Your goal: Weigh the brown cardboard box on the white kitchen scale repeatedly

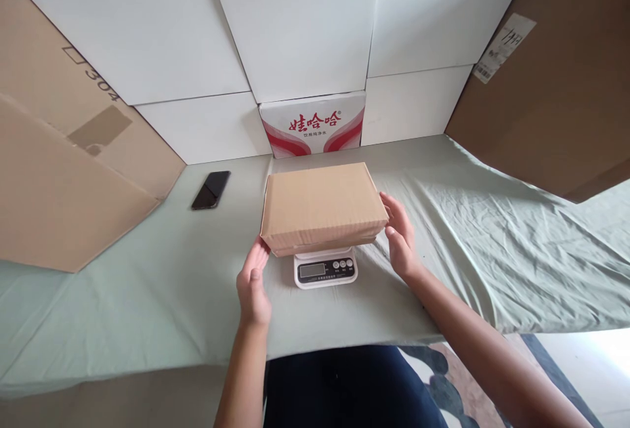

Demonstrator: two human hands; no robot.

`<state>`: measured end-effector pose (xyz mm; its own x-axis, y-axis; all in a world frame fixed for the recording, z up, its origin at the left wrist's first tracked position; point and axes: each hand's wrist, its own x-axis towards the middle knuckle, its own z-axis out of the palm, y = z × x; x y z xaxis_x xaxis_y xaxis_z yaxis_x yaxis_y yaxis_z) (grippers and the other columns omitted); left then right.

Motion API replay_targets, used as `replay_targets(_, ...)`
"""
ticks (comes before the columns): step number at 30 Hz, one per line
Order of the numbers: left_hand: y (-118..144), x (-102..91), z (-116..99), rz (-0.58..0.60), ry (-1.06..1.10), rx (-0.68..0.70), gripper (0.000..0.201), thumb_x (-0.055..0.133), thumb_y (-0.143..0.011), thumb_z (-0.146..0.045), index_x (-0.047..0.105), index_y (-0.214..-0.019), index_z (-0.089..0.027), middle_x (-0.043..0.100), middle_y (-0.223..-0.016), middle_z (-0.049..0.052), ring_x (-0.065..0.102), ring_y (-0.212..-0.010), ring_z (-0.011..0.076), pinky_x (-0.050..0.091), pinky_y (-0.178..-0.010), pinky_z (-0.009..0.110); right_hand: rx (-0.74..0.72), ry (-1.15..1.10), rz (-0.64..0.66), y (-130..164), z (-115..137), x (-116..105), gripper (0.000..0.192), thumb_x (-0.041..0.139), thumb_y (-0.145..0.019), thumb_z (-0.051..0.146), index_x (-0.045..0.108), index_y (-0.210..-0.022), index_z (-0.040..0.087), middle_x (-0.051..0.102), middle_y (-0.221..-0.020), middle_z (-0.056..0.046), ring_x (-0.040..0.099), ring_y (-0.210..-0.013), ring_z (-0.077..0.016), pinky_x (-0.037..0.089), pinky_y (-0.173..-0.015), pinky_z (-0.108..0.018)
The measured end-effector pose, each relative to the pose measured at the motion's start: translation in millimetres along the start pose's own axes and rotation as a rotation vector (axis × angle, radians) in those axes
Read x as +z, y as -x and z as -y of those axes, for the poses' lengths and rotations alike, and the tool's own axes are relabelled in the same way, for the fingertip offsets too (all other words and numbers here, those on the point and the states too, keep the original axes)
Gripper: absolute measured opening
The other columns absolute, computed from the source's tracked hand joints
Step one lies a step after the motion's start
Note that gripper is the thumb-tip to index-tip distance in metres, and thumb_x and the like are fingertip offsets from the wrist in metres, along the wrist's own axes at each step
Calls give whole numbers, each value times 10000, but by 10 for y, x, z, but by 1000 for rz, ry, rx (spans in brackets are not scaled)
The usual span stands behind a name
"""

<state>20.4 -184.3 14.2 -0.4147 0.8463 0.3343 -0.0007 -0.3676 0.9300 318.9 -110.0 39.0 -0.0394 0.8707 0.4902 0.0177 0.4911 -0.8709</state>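
A closed brown cardboard box (322,198) is over a small white digital kitchen scale (325,270); the box hides the scale's platform, so whether the two touch cannot be told. The scale's front panel, with a grey display and several round buttons, shows below the box's near edge. My left hand (254,283) holds the box at its near left corner, fingers partly hidden behind its side. On the opposite side, my right hand (399,234) grips the box by its right edge with the thumb toward me.
A black smartphone (211,190) lies left of the box on the pale green tablecloth (162,310), which is wrinkled at the right. White boxes (300,41) and a red-and-white printed carton (315,125) form a wall behind. Large brown cardboard panels (546,86) flank both sides.
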Motion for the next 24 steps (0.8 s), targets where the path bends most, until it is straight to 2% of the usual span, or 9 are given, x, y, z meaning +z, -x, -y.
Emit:
replay_targets(3, -14, 31, -36, 70, -22, -51, 807, 606, -900, -746, 696, -1415, -132, 665, -1476, 227, 519, -1492, 427, 418, -1246, 580, 6, 34, 24, -2, 55, 38, 632, 576, -973, 647, 466, -1557, 431, 491, -1611, -45, 497, -1475, -356, 500, -1170, -580)
replay_targets(5, -119, 93, -111, 92, -2, -36, 789, 615, -898, -739, 708, -1397, -134, 670, -1469, 225, 518, -1495, 422, 421, -1243, 572, -17, 28, 16, -100, 131, 82, 658, 574, -967, 664, 425, -1568, 443, 463, -1641, -35, 500, -1484, -365, 499, -1183, -589)
replay_targets(8, -473, 250, -226, 78, 65, 28, 762, 601, -910, -741, 707, -1392, -160, 665, -1479, 218, 549, -1475, 403, 423, -1237, 566, -84, 23, -9, -421, 237, 167, 720, 551, -945, 720, 348, -1587, 463, 440, -1674, -9, 487, -1508, -383, 480, -1207, -604)
replay_targets(10, -788, 382, -224, 53, 94, 43, 781, 614, -881, -774, 698, -1387, -184, 657, -1489, 212, 544, -1482, 393, 421, -1235, 557, -102, 50, -3, -682, 222, 231, 745, 517, -941, 753, 309, -1596, 464, 440, -1678, -6, 464, -1526, -386, 461, -1219, -614)
replay_targets(13, -1189, 561, -43, 52, 98, -26, 775, 681, -802, -807, 731, -1266, -188, 707, -1402, 210, 590, -1441, 384, 432, -1226, 536, -95, 53, 6, -968, 2, 322, 780, 504, -925, 782, 301, -1590, 429, 405, -1692, -18, 443, -1538, -351, 432, -1250, -582)
replay_targets(15, -1324, 634, 146, 43, 75, -82, 777, 698, -765, -825, 734, -1211, -190, 727, -1355, 203, 618, -1409, 380, 443, -1216, 536, -38, 19, -28, -1036, -220, 364, 791, 516, -912, 773, 316, -1577, 393, 417, -1677, -43, 457, -1526, -336, 413, -1267, -573)
replay_targets(19, -1314, 675, 441, 34, 54, -110, 750, 685, -775, -818, 719, -1205, -204, 730, -1338, 184, 640, -1384, 352, 472, -1198, 498, 16, -34, -37, -979, -533, 398, 794, 591, -888, 697, 357, -1559, 340, 395, -1694, -66, 427, -1552, -327, 362, -1307, -563)
replay_targets(24, -1286, 638, 528, 61, 22, -133, 756, 658, -806, -804, 712, -1241, -188, 710, -1396, 195, 619, -1414, 350, 472, -1206, 488, 49, -51, -21, -941, -587, 383, 802, 603, -896, 661, 364, -1575, 307, 388, -1708, -88, 394, -1585, -320, 294, -1340, -565)
